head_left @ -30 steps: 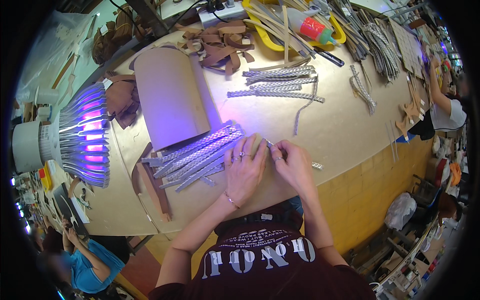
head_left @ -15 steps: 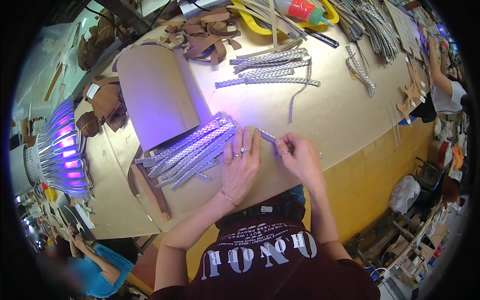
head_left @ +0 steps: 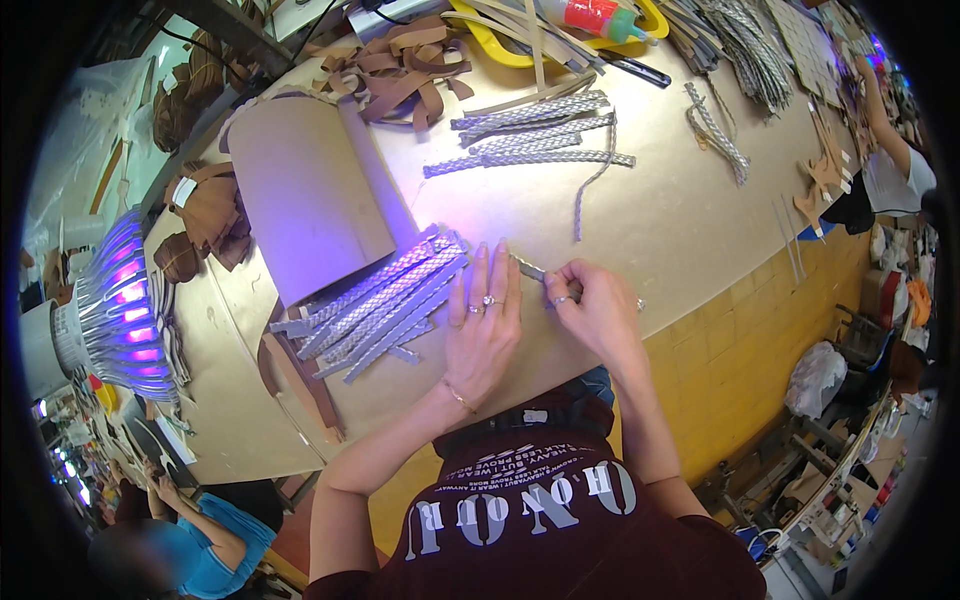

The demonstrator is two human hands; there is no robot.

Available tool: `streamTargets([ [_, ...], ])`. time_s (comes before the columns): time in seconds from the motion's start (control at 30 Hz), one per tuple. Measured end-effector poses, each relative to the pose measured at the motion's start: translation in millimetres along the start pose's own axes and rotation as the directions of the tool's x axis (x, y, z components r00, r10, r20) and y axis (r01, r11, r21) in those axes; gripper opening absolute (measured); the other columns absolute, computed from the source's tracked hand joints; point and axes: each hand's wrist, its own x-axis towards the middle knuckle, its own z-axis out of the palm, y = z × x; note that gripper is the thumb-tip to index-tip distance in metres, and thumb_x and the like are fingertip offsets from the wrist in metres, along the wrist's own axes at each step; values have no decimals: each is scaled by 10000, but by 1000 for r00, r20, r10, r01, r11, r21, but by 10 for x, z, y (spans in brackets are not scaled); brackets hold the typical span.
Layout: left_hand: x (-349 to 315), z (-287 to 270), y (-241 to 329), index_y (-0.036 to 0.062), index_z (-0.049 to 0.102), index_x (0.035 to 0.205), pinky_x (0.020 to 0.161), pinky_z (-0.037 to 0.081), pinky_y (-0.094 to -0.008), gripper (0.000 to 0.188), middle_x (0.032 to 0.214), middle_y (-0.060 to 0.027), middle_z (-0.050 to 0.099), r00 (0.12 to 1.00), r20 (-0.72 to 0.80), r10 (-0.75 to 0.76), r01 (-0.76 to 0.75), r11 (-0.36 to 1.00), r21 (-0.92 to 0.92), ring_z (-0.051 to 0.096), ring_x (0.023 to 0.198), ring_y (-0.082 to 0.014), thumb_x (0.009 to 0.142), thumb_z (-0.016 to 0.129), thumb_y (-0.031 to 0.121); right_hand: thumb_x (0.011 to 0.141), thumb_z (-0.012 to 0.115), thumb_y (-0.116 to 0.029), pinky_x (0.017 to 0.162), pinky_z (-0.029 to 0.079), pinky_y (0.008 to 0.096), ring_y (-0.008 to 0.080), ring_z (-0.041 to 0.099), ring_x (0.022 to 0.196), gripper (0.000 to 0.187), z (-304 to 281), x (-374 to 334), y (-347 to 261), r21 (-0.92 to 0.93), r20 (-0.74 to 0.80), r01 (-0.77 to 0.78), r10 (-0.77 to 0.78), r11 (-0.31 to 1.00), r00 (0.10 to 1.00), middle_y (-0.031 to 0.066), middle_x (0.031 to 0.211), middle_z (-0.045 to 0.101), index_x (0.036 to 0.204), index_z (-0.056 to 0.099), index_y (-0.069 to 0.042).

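Observation:
My left hand [head_left: 483, 315] lies flat on the tabletop with its fingers stretched out, beside a pile of silver braided strips [head_left: 385, 300]. Between the two hands shows a short length of a narrow silver strip [head_left: 528, 267]. The fingertips of my right hand [head_left: 595, 312] pinch its right end. The strip's other end runs toward my left fingertips, and whether it passes under them is hidden. Farther off lies a second group of silver braided strips [head_left: 545, 140], with one thin braid [head_left: 580, 205] trailing from it toward me.
A curved brown sheet [head_left: 310, 190] stands behind the left pile. Brown strap pieces [head_left: 410, 75], a yellow tray [head_left: 490, 45], a red-and-green bottle [head_left: 600, 18] and a cutter knife [head_left: 640, 70] lie at the back. A lamp [head_left: 105, 310] glows at left. Other people work at both sides.
Both hands stay almost in place on the strip, with only a slight shift of the right fingers. The whole view has moved a little.

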Motion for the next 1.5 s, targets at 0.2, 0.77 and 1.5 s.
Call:
streamTargets([
  [0.2, -36, 99, 10, 11, 417, 1439, 1144, 317, -470, 559, 1515, -169, 389, 982, 140, 124, -78, 951, -300, 349, 1427, -308, 910, 527, 150, 875, 640, -279, 637, 496, 459, 369, 655, 656, 240, -8, -10, -17, -4, -2, 5, -5, 1000, 1000, 176, 633, 643, 823, 692, -51],
  [0.77, -16, 69, -6, 14, 433, 1429, 1171, 252, -478, 520, 1517, -219, 368, 965, 207, 160, -100, 956, -275, 362, 1408, -349, 936, 537, 143, 900, 688, -219, 560, 429, 343, 195, 523, 554, 246, -231, -26, 297, 93, 94, 21, -30, 995, 995, 138, 639, 606, 848, 656, 19],
  [1.5, 40, -47, 104, 154, 441, 1435, 1172, 258, -497, 558, 1526, -345, 242, 948, 254, 191, -125, 959, -254, 287, 1419, -469, 886, 506, 82, 895, 664, -248, 653, 498, 457, 379, 644, 679, 247, -221, -70, 222, -31, 22, 78, -77, 996, 997, 201, 696, 650, 831, 662, -9],
])
